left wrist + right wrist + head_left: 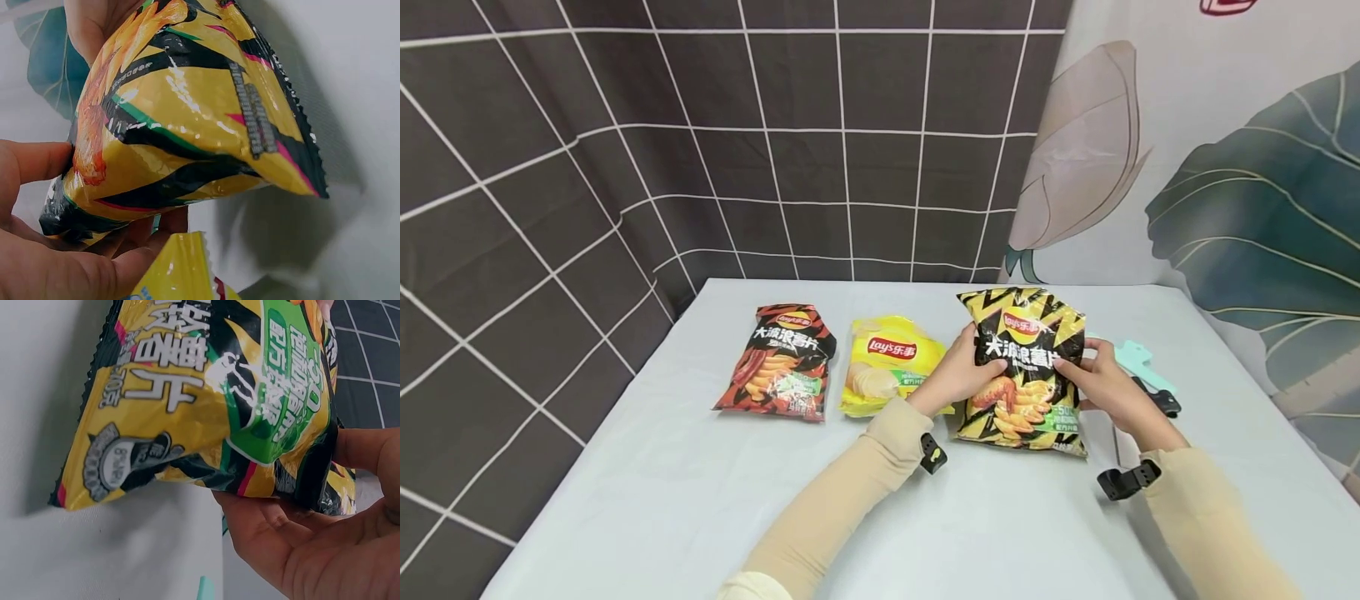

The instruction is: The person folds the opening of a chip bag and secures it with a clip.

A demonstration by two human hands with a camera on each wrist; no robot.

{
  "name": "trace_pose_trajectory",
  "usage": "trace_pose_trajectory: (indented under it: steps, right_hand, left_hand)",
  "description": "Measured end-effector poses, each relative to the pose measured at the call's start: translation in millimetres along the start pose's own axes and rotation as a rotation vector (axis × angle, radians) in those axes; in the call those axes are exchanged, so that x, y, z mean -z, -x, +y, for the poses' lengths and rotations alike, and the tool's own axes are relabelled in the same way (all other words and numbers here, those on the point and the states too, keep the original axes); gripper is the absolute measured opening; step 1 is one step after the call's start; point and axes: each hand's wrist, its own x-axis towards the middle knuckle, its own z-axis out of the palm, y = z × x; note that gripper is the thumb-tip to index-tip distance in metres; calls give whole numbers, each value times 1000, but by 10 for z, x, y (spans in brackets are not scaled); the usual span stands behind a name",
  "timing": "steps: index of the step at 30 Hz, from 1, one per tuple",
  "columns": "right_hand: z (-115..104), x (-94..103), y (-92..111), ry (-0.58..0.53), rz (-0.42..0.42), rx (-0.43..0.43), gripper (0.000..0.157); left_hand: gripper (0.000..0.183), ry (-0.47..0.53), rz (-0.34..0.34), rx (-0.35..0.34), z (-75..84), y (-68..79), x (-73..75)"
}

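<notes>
Both hands hold a yellow and black bag of potato chips [1026, 375] by its two sides, tilted up over the table. My left hand [957, 372] grips its left side, thumb on the front and fingers behind. On the opposite side my right hand [1116, 390] pinches the bag the same way. In the left wrist view the chip bag [181, 112] bulges between the two hands. A yellow bag of chips [887, 367] lies just left of the left hand, partly hidden by it. Farther left lies a red and black bag of chips [784, 362].
Behind the right hand lie a turquoise plastic item [1138, 360] and a black object [1161, 398], partly covered. The white table [700, 500] ends at a dark grid-patterned cloth [880, 167] and a leaf-print curtain [1247, 208].
</notes>
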Motion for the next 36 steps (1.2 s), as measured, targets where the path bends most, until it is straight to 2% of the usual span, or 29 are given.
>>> trace_pose_trajectory:
  steps: [5,11,19,28,36]
  right_hand:
    - [-15,-1,80,26,11,10,83]
    - [-19,-52,176,-7,23,74,78]
    - [-78,-170,284,-47,55,128,73]
    - [-187,-313,364,-77,62,213,60]
    - [-269,-476,406,-20,56,279,53]
  left_hand:
    - [77,22,-20,-43,2,60,29]
    - [78,17,-47,-89,-12,189,80]
    - [79,10,-45,-167,-57,369,168]
    - [85,51,-39,-136,-126,593,322]
    - [92,-1,-11,-104,-233,763,451]
